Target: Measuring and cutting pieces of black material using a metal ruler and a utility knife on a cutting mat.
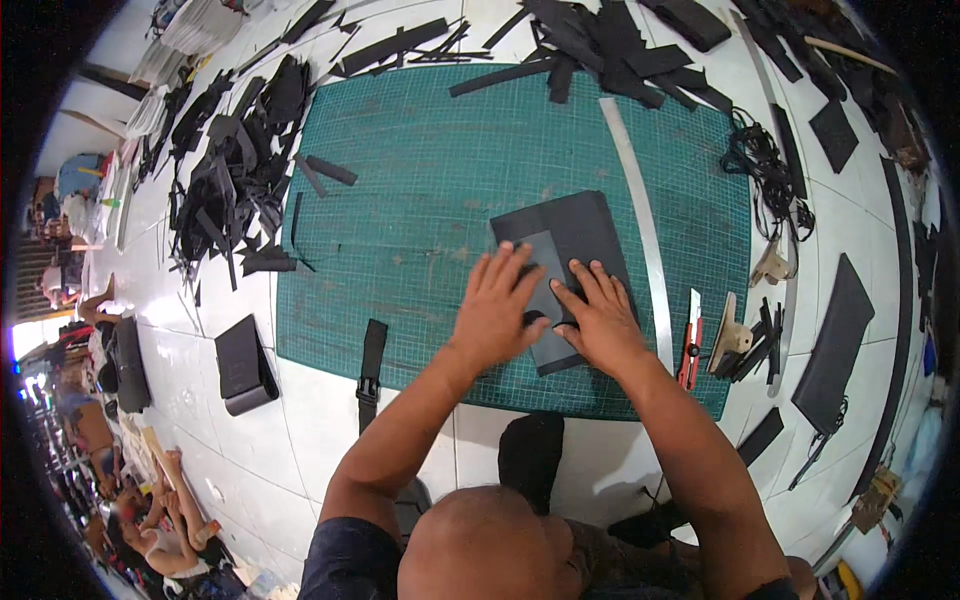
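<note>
A black sheet of material lies on the green cutting mat, right of its middle. On top of the sheet rests a narrower dark grey rectangular piece, lengthwise. My left hand presses flat on its left side, fingers spread. My right hand lies with fingers apart over the right edge of the grey piece and the black sheet. Both thumbs point toward each other near the piece's lower part. Palms and fingers hide some of its edges. A long metal ruler lies to the right of the sheet.
A red cutter knife and a large metal clip lie at the mat's right edge. Black scraps are heaped at the far side and left. A buckled strap crosses the near edge; a black case sits left.
</note>
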Demonstrator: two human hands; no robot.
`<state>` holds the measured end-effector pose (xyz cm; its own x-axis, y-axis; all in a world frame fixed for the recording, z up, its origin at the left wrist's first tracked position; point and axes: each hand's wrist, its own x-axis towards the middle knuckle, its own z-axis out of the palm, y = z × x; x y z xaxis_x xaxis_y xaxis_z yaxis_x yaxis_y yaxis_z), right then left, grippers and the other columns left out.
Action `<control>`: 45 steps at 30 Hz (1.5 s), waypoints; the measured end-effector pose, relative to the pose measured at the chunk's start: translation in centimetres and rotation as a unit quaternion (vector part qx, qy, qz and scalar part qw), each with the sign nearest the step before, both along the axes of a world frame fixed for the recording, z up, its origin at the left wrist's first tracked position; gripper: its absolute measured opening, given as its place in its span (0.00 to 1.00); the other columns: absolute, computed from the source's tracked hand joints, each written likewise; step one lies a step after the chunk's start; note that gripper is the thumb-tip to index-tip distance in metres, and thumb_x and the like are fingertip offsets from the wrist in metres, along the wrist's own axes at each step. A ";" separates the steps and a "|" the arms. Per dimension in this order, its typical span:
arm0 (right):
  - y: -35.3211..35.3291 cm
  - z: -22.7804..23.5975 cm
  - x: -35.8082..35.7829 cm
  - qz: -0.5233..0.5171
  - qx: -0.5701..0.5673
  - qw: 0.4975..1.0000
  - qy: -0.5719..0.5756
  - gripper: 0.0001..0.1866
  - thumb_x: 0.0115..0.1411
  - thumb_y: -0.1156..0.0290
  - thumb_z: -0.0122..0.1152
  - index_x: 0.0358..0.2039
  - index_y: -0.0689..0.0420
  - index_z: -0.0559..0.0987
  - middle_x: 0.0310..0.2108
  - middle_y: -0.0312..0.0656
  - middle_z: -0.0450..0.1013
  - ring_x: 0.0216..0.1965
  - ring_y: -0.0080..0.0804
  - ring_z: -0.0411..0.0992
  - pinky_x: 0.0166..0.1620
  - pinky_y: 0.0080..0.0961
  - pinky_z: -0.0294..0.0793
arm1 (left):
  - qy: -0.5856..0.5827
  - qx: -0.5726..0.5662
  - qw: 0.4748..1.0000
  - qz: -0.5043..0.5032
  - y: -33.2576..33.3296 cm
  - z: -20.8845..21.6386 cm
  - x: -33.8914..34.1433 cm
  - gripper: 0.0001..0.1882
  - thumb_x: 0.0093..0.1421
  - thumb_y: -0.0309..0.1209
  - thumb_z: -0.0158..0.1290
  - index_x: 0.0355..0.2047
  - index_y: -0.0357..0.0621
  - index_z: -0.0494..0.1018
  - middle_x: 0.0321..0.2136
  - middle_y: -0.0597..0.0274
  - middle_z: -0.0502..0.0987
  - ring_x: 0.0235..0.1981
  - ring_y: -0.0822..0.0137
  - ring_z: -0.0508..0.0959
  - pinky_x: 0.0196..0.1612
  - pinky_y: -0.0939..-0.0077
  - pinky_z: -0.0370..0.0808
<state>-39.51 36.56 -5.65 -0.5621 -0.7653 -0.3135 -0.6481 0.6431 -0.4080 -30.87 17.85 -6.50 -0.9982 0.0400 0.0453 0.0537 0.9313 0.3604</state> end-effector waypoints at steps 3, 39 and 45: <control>0.1 -0.5 0.2 -0.001 -0.004 1.000 0.005 0.34 0.59 0.58 0.62 0.65 0.45 0.64 0.70 0.42 0.48 0.71 0.47 0.42 0.70 0.49 0.42 | -0.049 -0.022 0.998 -0.018 1.9 -1.0 -0.5 0.40 0.54 0.48 0.61 0.60 0.38 0.62 0.63 0.40 0.57 0.67 0.45 0.55 0.67 0.49 0.54; 12.3 -1.2 8.5 -0.437 -0.283 0.838 -0.161 0.22 0.63 0.72 0.56 0.55 0.66 0.66 0.41 0.48 0.71 0.38 0.30 0.70 0.41 0.27 0.72 | -0.227 0.011 0.973 0.051 2.6 2.1 -3.7 0.53 0.39 0.38 0.73 0.60 0.36 0.55 0.66 0.42 0.49 0.68 0.41 0.49 0.64 0.57 0.66; 8.8 -1.9 13.2 -0.419 -0.286 0.843 -0.179 0.26 0.59 0.70 0.62 0.56 0.64 0.68 0.46 0.53 0.69 0.46 0.45 0.71 0.49 0.38 0.70 | -0.157 0.046 0.985 0.050 2.0 0.2 -3.1 0.50 0.36 0.36 0.74 0.55 0.32 0.58 0.64 0.40 0.51 0.64 0.38 0.57 0.64 0.55 0.65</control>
